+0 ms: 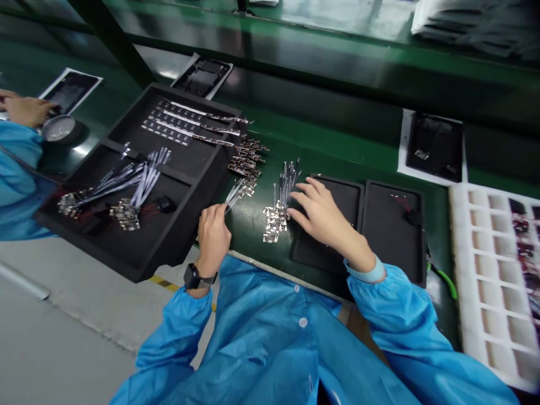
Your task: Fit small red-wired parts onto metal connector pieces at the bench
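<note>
My left hand [213, 233], with a dark watch on its wrist, is closed on the ends of a few flex cables [233, 194]. Small circuit boards tip their far ends, close to a heap of dark boards [247, 157]. My right hand [323, 214] is spread open over the bench. Its fingertips are beside a loose pile of flex cables [276, 218] with silvery boards at the near end; whether they touch it I cannot tell. Part of a black tray [337, 194] lies under my right hand.
A big black foam tray [139, 253] at left carries cable bundles [143, 185] and component strips [185, 121]. Another black tray [390, 247], green-handled pliers [447, 280] and a white compartment tray [459, 270] are at right. A co-worker's hand [27, 109] works at far left.
</note>
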The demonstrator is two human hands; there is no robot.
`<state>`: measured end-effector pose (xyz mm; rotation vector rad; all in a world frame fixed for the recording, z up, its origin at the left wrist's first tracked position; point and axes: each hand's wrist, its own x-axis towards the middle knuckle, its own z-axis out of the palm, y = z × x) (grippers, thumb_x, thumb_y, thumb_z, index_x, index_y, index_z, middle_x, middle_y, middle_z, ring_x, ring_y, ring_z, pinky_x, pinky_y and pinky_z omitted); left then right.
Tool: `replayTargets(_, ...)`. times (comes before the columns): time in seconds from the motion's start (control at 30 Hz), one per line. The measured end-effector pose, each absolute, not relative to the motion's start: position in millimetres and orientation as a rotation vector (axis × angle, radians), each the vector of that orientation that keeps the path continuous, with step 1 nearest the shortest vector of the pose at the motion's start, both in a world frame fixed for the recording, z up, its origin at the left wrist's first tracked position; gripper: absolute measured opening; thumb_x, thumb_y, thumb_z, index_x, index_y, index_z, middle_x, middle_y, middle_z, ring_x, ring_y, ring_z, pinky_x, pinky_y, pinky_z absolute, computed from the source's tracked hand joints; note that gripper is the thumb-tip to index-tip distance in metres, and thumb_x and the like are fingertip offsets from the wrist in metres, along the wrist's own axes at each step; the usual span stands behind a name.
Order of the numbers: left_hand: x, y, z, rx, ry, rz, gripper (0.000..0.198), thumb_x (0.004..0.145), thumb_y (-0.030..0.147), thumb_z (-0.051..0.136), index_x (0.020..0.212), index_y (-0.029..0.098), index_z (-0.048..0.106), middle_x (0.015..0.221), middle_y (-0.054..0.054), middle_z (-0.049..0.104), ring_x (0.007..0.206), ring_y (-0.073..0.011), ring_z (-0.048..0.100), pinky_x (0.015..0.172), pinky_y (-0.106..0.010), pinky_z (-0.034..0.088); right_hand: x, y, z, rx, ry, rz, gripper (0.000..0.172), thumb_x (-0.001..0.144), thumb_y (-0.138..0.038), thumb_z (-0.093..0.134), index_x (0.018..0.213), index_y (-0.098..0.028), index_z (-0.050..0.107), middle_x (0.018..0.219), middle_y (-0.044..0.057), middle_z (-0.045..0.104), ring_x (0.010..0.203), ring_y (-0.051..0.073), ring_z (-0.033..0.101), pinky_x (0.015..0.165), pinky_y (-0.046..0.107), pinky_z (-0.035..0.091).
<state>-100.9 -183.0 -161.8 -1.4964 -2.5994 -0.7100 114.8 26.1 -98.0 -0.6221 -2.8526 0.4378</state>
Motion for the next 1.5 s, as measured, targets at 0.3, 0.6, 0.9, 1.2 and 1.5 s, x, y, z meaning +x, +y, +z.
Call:
replayTargets(0.3,-80.4,-146.0,-130.1,-1.653,-2.496,-0.924,0.033,0.102,0.022,0.048,0.128,0.014,0.067,0.129,-0.018,0.064,0.123,-0.0335,0.057,0.111,-0.050,0.047,202.5,61.9,-72.2,-0.895,-2.501,0.435,0.028,0.102,-0.037,0.059,0.120,-0.021,0.073,0.126,0.014,0.072,0.128,0.036,0.060,0.112,0.058,0.046)
replayTargets(0.6,-42.6,-101.5,-144.9,-2.032,-2.460,-0.780,0.029,0.099,0.030,0.058,0.120,0.016,0.072,0.130,-0.017,0.063,0.119,-0.0349,0.057,0.105,-0.051,0.050,323.6,80.4,-103.6,-1.386,-2.230,0.340,0.026,0.096,-0.042,0.063,0.111,-0.024,0.075,0.107,0.011,0.077,0.100,0.031,0.068,0.093,0.049,0.053)
replayTargets(0.9,-59.2,-101.9,-144.7,-2.072,-2.440,-1.085,0.007,0.093,0.026,0.064,0.088,0.022,0.063,0.105,-0.009,0.071,0.107,-0.0313,0.063,0.100,-0.049,0.050,322.2,8.6,-145.4,-1.424,-2.336,0.296,0.037,0.100,-0.035,0.054,0.128,-0.016,0.068,0.141,0.021,0.064,0.129,0.037,0.060,0.109,0.060,0.046)
replayTargets(1.2,-52.3,-91.4,-70.2,-1.820,-2.524,-1.724,0.012,0.088,0.034,0.077,0.097,0.025,0.075,0.097,0.000,0.076,0.092,-0.0217,0.070,0.089,-0.034,0.054,331.4,66.3,-113.6,-1.502,-2.231,0.229,0.028,0.093,-0.032,0.065,0.115,-0.017,0.071,0.106,0.014,0.071,0.103,0.032,0.063,0.095,0.050,0.051)
replayTargets(1.5,-54.4,-27.3,-75.2,-1.939,-2.357,-2.026,0.011,0.081,0.027,0.080,0.089,0.020,0.075,0.086,-0.002,0.075,0.081,-0.0193,0.070,0.078,-0.031,0.055,341.3,131.3,-114.9,-1.703,-2.267,0.607,0.030,0.069,-0.023,0.086,0.094,-0.016,0.070,0.078,-0.001,0.062,0.071,0.017,0.055,0.067,0.029,0.041)
